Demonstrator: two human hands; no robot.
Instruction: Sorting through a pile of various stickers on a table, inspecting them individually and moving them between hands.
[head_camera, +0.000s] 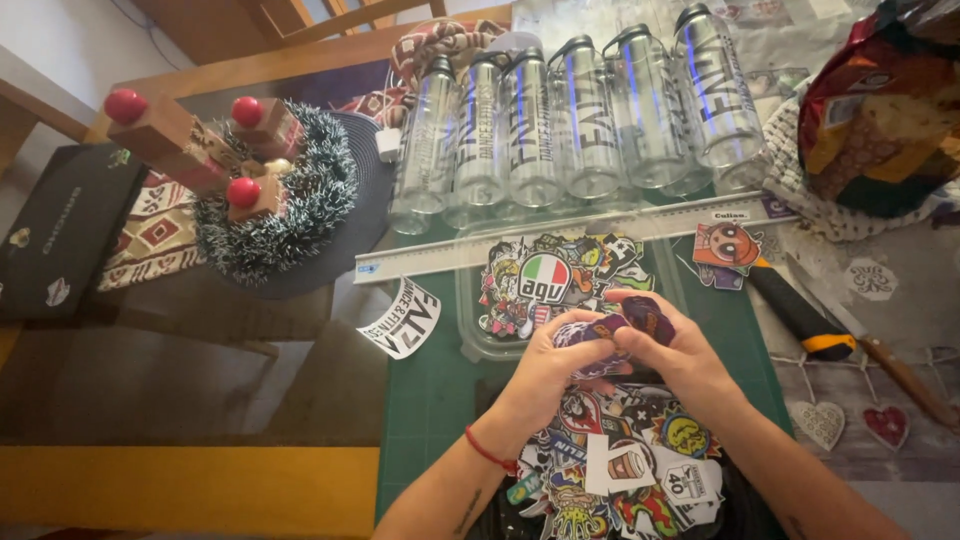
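Note:
Both my hands meet over the green cutting mat (430, 400) and pinch a small purple sticker (610, 325) between their fingertips. My left hand (555, 355) holds its left side, and a red string bracelet circles that wrist. My right hand (675, 350) grips the right side. Below them lies a heap of colourful stickers (625, 465). Just beyond the hands a clear plastic tray (470, 345) holds more stickers (550, 275).
A row of several clear bottles (560, 120) lies behind a long clear ruler (450, 255). A black-and-white sticker (402, 320) sits at the mat's left edge. A tinsel wreath with wooden blocks and red balls (265, 185) is at left, a utility knife (800, 315) and a foil bag (880, 110) at right.

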